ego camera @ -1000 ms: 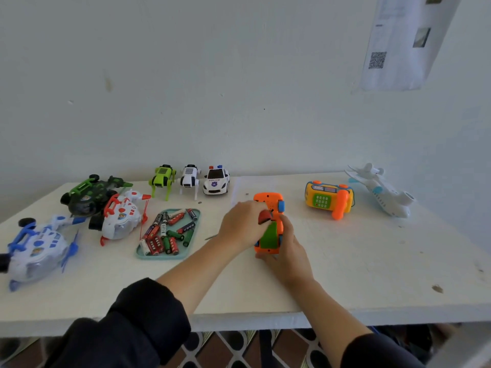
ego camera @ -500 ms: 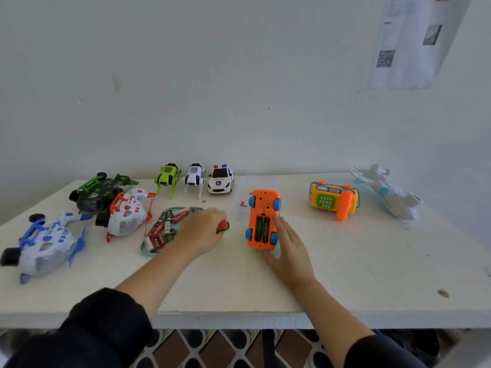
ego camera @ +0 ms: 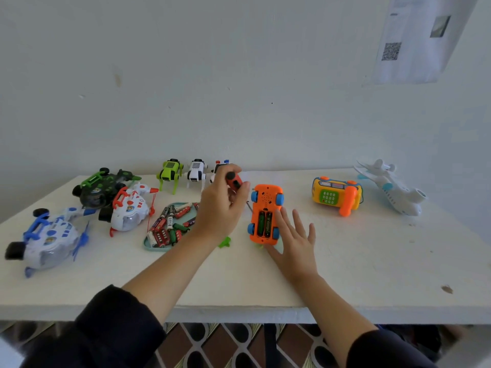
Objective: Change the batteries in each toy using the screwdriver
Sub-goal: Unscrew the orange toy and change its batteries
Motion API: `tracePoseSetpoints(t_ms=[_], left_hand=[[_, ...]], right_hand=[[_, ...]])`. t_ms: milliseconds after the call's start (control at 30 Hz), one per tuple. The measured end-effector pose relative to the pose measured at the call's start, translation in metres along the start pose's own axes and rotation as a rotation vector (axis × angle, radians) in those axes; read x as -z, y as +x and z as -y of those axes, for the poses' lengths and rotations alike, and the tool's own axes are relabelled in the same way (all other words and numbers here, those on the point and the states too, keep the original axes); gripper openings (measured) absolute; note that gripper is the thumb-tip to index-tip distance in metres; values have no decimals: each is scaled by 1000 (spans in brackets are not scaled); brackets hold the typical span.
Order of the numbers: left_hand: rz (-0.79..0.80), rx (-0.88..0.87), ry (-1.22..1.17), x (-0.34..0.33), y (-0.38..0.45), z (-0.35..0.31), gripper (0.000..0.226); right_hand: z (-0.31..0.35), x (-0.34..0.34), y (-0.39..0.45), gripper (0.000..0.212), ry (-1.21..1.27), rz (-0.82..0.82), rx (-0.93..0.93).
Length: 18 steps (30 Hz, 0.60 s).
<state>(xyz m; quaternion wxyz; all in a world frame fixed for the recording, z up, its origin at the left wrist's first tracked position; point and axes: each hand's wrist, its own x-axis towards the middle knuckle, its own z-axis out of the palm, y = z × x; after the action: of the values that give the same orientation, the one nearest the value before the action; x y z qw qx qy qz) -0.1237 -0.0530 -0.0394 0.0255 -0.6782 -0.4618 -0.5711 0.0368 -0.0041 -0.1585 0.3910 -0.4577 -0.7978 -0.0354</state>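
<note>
- An orange plastic toy car with blue wheels [ego camera: 265, 213] is seen lying upside down near the middle of the white table [ego camera: 372, 261], its battery bay uncovered with two green batteries [ego camera: 265, 222] seated inside.
- The right hand [ego camera: 293, 241] is laid flat on the table just beside the car's right side, fingers straight and spread; the index finger is touching the car's edge.
- A screwdriver with a red and black handle [ego camera: 234, 179] is gripped by the left hand [ego camera: 223, 205], whose fingers are curled round the handle; only a short stretch of the thin metal shaft is visible below the hand, beside the car's left front wheel, and the tip is hard to make out.
- A small green plastic piece [ego camera: 224, 242] is partly hidden behind the left wrist; its shape cannot be told.
- A pale teal tray of loose batteries [ego camera: 170, 224] is set left of the hand, its right end covered by the wrist.
- A white police car toy [ego camera: 221, 166] at the far edge is mostly hidden by the left hand.
- A yellow and orange toy phone [ego camera: 337, 195] and a white toy aeroplane [ego camera: 393, 192] are placed toward the far right corner.
</note>
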Motion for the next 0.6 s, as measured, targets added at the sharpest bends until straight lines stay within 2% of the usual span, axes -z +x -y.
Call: tracePoseSetpoints(t_ms=[300,600], left_hand=[[-135,23,-114,-24,-23,8,17],[-60,-18,-67,-34,-20,8,19]], right_hand=[[1,0,0,70,40,2,25],[-3,-4,0,70,15,-48,90]])
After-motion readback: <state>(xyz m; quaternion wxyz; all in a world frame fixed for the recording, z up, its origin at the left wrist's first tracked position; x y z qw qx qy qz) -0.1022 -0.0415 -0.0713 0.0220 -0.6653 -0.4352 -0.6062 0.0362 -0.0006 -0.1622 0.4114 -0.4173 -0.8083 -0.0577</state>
